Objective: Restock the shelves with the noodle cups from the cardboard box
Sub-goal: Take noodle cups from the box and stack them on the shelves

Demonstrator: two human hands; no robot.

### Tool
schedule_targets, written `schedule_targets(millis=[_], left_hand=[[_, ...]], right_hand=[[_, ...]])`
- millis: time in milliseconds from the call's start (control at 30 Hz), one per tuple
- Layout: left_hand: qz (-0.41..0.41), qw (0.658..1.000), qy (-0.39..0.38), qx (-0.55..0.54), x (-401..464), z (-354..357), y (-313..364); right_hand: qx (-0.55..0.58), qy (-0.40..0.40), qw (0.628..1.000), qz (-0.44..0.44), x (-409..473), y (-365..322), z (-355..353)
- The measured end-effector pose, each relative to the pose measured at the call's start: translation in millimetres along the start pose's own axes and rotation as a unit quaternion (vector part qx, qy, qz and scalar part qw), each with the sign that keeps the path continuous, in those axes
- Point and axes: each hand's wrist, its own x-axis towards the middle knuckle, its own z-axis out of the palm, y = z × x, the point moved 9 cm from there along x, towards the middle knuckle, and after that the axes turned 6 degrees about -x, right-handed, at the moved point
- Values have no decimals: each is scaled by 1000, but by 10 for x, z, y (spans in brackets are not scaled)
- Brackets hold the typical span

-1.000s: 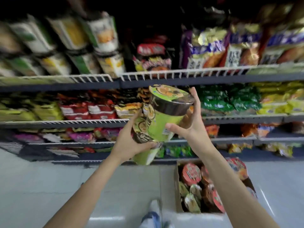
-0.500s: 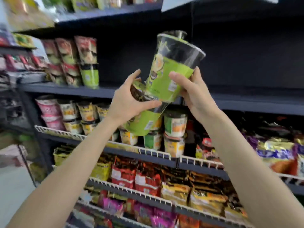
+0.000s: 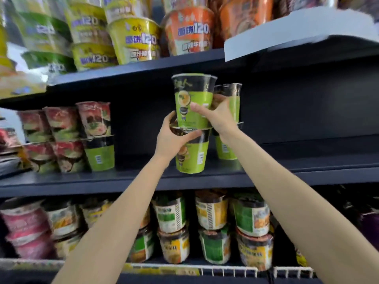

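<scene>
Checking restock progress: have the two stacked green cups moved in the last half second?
Yes. The green cups were tilted in front of the dark shelf; now both hands hold them upright over it.

Middle shelf [image 3: 131,179]: open gap between left cups [image 3: 98,136] and held stack [image 3: 191,124]. Right stretch bare. Rear stack [image 3: 227,124] behind right hand [image 3: 217,117].

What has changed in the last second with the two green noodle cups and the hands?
The two green cups, tilted and held in front of the lower shelves before, went up to the dark middle shelf and now stand upright, upper cup stacked on lower cup. The lower cup looks at or just above the shelf edge. The grip stayed: left hand at the join, right hand on the upper cup.
</scene>
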Motion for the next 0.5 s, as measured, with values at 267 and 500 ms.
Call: schedule_targets(millis=[267,500], left_hand=[[1,998,-12,-54,536,105,-617],[-50,997,-17,-59,817,214,-957]], right_hand=[[-202,34,978,-38,451,280,254],[-376,30,924,-62,593,405,393]])
